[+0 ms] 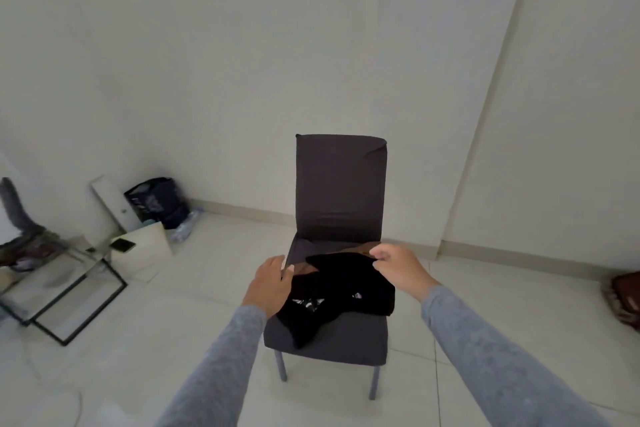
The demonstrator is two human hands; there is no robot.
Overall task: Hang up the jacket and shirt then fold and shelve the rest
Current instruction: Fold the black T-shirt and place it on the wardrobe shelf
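Right hand is seen pinching the far edge of a black garment at about one o'clock on the pile, with thumb and fingertips closed on the cloth. Left hand is laid against the pile's edge at nine o'clock with the thumb on top, and whether any cloth is gripped cannot be told. The black garment is spread on the seat of a grey-covered chair, over a brown garment exposed at twelve o'clock.

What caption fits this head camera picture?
Left hand touches and right hand pinches a black cloth garment on a dark grey fabric-covered chair.
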